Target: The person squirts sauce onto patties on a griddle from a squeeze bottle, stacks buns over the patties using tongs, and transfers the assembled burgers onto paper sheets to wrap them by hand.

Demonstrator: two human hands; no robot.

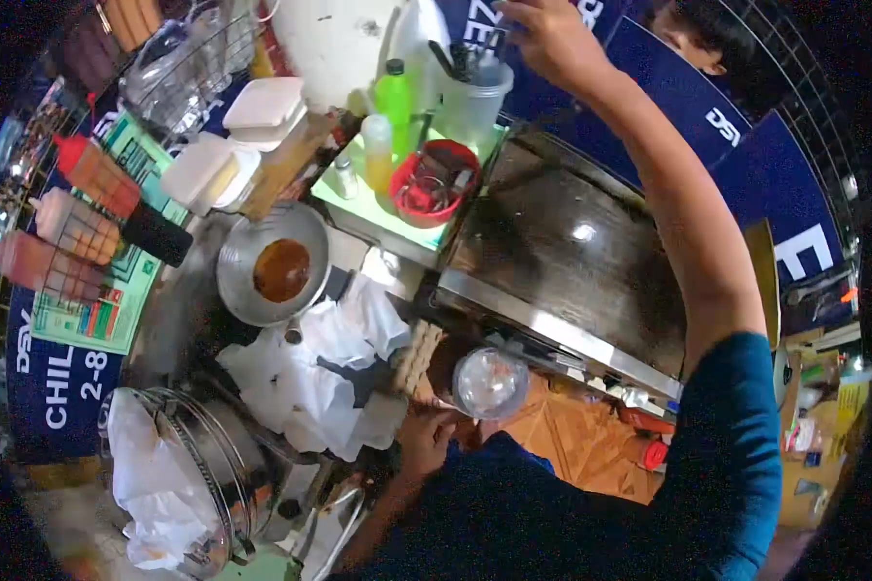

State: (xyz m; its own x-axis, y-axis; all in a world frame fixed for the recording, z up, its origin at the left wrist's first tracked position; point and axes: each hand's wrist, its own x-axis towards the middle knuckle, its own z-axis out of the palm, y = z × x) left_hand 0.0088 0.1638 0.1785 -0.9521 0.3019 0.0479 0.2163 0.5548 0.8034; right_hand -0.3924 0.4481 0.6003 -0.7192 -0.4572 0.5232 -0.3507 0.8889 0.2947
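My right hand (557,44) is raised at the top, above a translucent plastic container (480,97) with dark-handled utensils (452,60) in it. Its fingers are closed together; what they pinch is too blurred to name. Low in front of my body, my left hand (428,441) is closed at the lower edge of a clear plastic tub (491,382), its fingers partly hidden. An egg tray (419,358) lies just beside the tub. Left of that hand, crumpled white paper (305,378) covers part of the counter.
A flat griddle (572,232) lies under my right arm. A wok (233,261) holds brown liquid. Near it stand a red basket (436,184), a green bottle (393,94), white lidded boxes (264,108) and a large round pot (233,465). Another person (707,34) is behind the banner.
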